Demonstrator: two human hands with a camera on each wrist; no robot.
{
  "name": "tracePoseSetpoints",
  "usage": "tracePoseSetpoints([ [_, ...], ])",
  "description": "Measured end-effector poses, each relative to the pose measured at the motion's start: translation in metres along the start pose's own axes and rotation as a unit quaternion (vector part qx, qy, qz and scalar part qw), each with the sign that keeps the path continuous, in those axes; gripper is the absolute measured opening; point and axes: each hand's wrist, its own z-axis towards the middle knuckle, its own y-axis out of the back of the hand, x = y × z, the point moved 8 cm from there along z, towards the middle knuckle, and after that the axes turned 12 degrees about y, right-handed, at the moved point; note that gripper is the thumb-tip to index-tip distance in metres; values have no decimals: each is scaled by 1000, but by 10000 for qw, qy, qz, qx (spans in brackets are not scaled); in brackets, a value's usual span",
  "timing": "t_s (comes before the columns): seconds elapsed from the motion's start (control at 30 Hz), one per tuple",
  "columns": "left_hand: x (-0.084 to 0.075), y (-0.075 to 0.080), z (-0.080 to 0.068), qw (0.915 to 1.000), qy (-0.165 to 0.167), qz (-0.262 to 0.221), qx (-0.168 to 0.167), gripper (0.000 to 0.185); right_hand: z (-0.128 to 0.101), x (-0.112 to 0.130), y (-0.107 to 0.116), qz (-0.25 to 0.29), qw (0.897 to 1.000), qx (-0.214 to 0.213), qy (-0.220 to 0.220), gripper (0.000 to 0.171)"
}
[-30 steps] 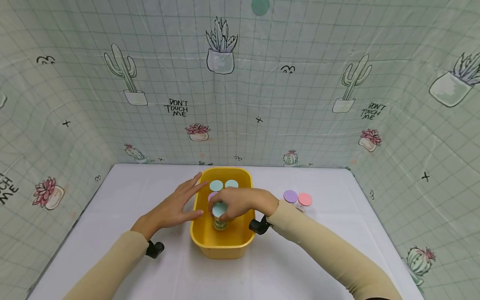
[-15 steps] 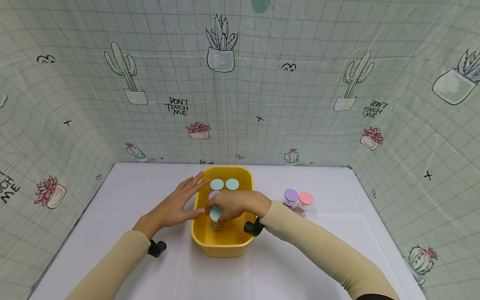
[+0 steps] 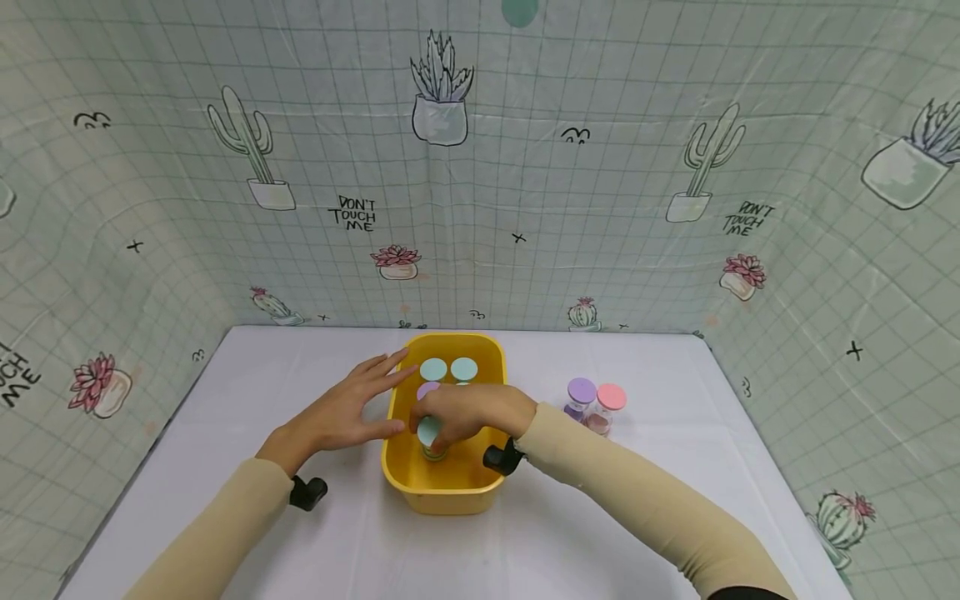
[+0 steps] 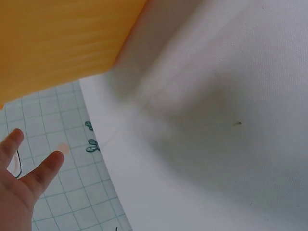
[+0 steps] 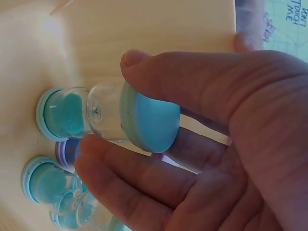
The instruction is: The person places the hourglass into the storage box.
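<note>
Held jar: a small clear jar (image 3: 433,440) with a flat round teal lid (image 5: 150,121), its clear body showing teal contents at the far end in the right wrist view; it stands inside the yellow bin, in the near half, toward the left wall.
Right hand: the right hand (image 3: 474,412) reaches down into the bin and its fingers (image 5: 192,79) curl round the jar's lid, thumb on one side and the other fingers on the opposite side, grasping it at the rim.
Left hand: the left hand (image 3: 343,412) lies flat on the table with fingers straight and spread, fingertips against the outer left wall and rim of the bin; it grasps nothing.
Yellow bin: a rounded rectangular yellow plastic bin (image 3: 480,487) sits at the middle of the table.
Other jars in the bin: two teal-lidded jars (image 3: 447,369) stand side by side at the far end, and a purple-lidded jar (image 3: 426,389) stands just in front of them, partly hidden by the right hand.
Jars outside: a purple-lidded jar (image 3: 581,392) and a pink-lidded jar (image 3: 610,398) stand touching each other on the table, right of the bin.
Table: a white table (image 3: 637,517) carries everything.
Backdrop: pale green gridded sheeting (image 3: 525,167) printed with cacti surrounds the table on three sides.
</note>
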Motion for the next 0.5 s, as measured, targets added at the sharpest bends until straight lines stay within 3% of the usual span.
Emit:
tracePoseSetpoints([
  [0.5, 5, -9, -1, 9996, 51, -262, 27, 77, -1, 5, 10, -47, 9997, -183, 145, 37],
])
